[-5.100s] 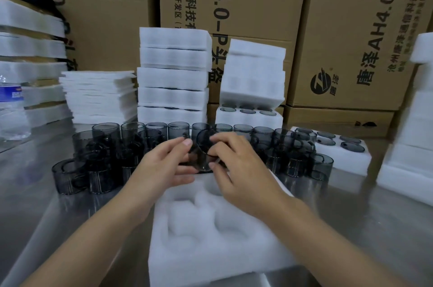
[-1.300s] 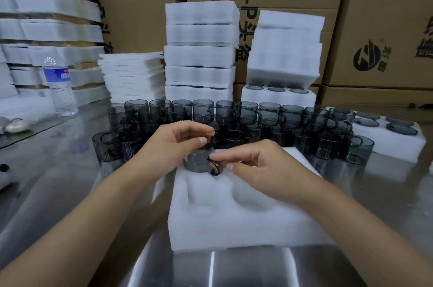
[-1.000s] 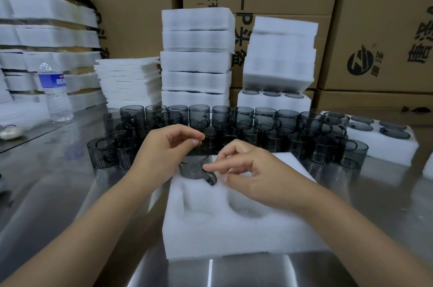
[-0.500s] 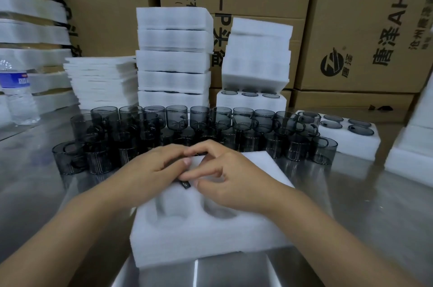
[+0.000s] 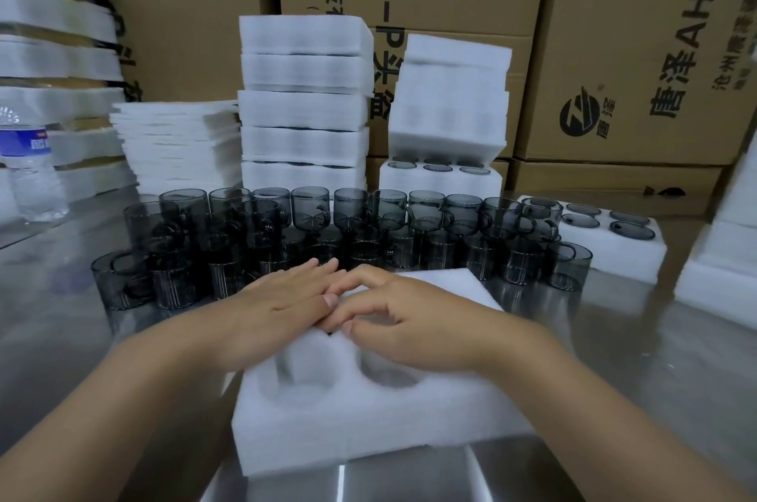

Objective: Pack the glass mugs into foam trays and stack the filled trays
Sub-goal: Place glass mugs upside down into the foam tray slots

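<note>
My left hand [image 5: 282, 305] presses flat, grip spread, on the white pocketed foam tray [image 5: 368, 419] at the near edge of the steel bench [image 5: 622, 378]; right hand [image 5: 413, 321] alongside, fingers bent, grip unclear.

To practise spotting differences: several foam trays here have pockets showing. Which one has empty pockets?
The nearest foam tray: its two front pockets are bare white hollows. The right tray and the tray under the stack show dark mug rims.

The left hand [image 5: 278, 305] and right hand [image 5: 413, 321] lie over the foam tray [image 5: 368, 419]. Mugs [image 5: 430, 231] stand just beyond the hands. Foam stacks [image 5: 303, 108] stand behind the mugs.
</note>
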A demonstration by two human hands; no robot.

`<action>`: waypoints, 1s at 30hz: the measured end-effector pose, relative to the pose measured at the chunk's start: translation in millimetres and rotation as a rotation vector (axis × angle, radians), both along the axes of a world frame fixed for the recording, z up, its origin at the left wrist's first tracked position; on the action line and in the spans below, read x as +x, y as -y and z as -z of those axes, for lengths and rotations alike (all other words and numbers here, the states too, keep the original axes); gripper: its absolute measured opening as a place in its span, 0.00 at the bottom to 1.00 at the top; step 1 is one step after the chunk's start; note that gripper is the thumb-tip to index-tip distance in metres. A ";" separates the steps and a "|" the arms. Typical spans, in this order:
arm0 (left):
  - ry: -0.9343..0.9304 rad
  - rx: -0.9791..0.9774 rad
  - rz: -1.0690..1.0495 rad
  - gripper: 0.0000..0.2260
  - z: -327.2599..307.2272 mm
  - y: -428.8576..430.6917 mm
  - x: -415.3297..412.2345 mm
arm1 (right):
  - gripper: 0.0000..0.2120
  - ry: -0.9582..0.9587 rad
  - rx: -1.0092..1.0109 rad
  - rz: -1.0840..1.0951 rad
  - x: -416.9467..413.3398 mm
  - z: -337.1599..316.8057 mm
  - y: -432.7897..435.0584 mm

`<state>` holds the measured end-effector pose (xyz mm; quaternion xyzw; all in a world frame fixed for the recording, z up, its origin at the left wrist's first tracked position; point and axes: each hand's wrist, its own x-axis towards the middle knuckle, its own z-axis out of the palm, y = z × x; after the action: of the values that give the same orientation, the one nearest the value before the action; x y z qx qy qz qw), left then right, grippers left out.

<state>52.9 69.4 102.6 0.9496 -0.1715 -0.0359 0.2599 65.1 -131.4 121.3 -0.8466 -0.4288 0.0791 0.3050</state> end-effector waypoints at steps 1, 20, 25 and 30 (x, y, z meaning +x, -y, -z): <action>0.010 0.005 -0.004 0.27 1.0 0.0 0.5 | 0.12 0.014 -0.034 -0.010 0.6 -1.1 0.9; -0.062 0.150 -0.021 0.42 -21.8 13.3 -20.3 | 0.11 -0.006 0.389 0.539 39.5 -13.5 46.3; -0.049 0.180 -0.026 0.43 -20.2 14.4 -17.5 | 0.11 0.095 0.194 0.548 43.4 -12.4 38.0; 0.000 0.222 -0.052 0.40 -16.9 13.5 -13.8 | 0.09 0.219 -0.052 0.498 43.4 -33.9 13.4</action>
<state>39.0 55.9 119.4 0.9767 -0.1419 -0.0477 0.1538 108.5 -144.8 155.2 -0.9371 -0.2355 -0.0793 0.2453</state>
